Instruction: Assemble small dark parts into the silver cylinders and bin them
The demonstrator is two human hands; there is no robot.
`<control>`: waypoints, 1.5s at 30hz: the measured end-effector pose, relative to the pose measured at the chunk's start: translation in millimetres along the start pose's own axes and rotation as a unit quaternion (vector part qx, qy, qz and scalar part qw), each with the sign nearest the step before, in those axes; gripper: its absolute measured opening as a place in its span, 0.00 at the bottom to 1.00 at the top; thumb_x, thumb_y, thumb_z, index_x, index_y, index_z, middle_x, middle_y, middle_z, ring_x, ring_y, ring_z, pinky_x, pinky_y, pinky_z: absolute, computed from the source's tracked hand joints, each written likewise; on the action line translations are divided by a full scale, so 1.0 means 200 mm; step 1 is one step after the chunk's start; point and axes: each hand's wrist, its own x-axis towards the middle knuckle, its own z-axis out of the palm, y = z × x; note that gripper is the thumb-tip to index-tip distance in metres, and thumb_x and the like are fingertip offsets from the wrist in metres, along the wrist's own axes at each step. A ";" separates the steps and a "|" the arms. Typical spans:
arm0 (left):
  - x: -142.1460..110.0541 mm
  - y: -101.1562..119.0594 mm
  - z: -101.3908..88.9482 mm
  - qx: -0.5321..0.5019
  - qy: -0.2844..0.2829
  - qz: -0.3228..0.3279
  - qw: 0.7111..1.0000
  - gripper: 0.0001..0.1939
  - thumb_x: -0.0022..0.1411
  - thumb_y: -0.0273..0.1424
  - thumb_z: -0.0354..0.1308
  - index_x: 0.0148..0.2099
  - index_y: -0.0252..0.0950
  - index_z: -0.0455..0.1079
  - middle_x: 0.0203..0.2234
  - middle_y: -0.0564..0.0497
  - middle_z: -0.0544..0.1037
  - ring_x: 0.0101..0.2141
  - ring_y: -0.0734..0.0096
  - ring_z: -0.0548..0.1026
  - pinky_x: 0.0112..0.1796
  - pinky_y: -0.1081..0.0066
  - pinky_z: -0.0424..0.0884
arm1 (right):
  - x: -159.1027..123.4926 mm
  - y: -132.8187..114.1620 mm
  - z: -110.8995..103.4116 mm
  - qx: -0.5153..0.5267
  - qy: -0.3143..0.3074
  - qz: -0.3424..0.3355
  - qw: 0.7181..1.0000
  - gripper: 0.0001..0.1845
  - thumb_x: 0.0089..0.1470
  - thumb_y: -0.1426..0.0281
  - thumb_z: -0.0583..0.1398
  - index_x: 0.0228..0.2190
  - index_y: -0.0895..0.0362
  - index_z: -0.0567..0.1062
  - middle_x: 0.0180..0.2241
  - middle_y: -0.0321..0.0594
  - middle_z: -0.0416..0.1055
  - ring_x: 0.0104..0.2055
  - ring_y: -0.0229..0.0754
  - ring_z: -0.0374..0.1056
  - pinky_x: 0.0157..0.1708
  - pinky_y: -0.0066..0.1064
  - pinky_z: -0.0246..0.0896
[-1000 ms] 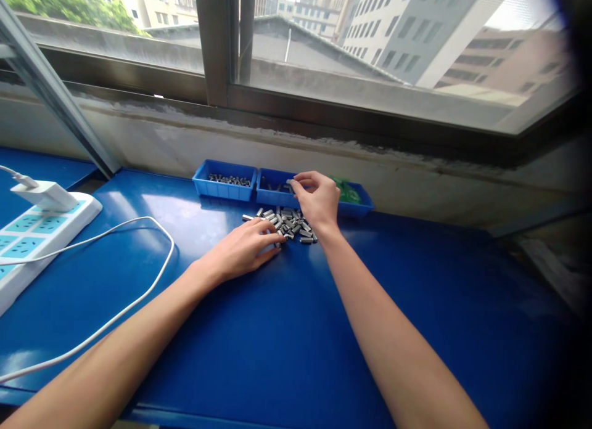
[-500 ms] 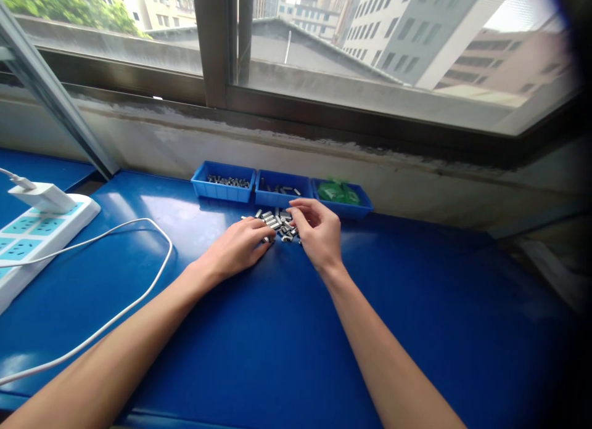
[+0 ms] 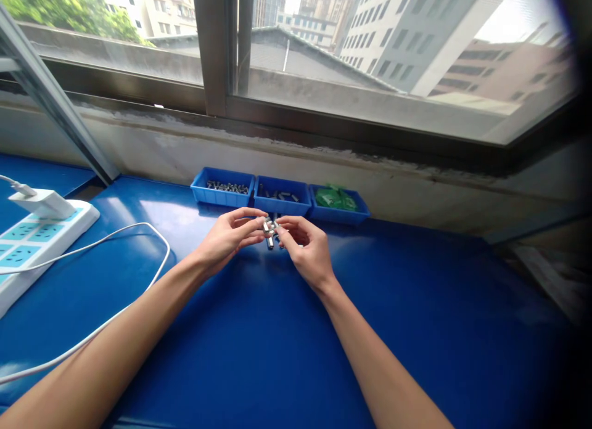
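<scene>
Close together over the blue table, my two hands meet at a small silvery metal piece. My left hand pinches it from the left between thumb and fingertips. From the right, my right hand is closed on it too, its fingers curled. Whether this is one part or two joined ones I cannot tell. Other loose metal pieces show just below and between the hands, which hide most of the pile.
Along the wall stand three blue bins: the left bin and the middle bin contain small metal parts, the right bin a green plastic bag. A white power strip and a white cable lie at left.
My left hand has risen off the pile and now pinches a metal piece. My right hand has shifted left and down to meet it. The view has tilted slightly up.
</scene>
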 end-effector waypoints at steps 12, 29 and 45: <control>0.01 -0.03 0.01 -0.027 0.023 0.014 0.999 0.19 0.53 0.36 0.71 0.43 0.29 0.76 0.42 0.41 0.81 0.46 0.62 0.79 0.55 0.62 0.71 | -0.01 -0.03 0.02 -0.097 -0.009 -0.052 0.994 0.10 0.56 0.64 0.62 0.39 0.53 0.78 0.41 0.41 0.78 0.31 0.40 0.72 0.31 0.32 0.67; 0.00 -0.05 0.06 -0.060 -0.024 0.000 0.998 0.24 0.67 0.42 0.56 0.56 0.30 0.72 0.51 0.35 0.77 0.54 0.54 0.74 0.58 0.59 0.66 | 0.00 0.01 0.02 -0.156 0.009 -0.058 0.986 0.11 0.56 0.61 0.63 0.36 0.54 0.81 0.29 0.37 0.79 0.22 0.36 0.65 0.28 0.29 0.62; 0.02 -0.02 0.00 -0.068 -0.045 -0.078 0.994 0.18 0.65 0.39 0.57 0.45 0.29 0.76 0.38 0.39 0.82 0.40 0.62 0.80 0.45 0.66 0.74 | 0.41 0.06 -0.05 -0.103 0.148 -0.001 0.984 0.14 0.48 0.63 0.65 0.35 0.59 0.81 0.28 0.43 0.79 0.25 0.43 0.74 0.29 0.33 0.71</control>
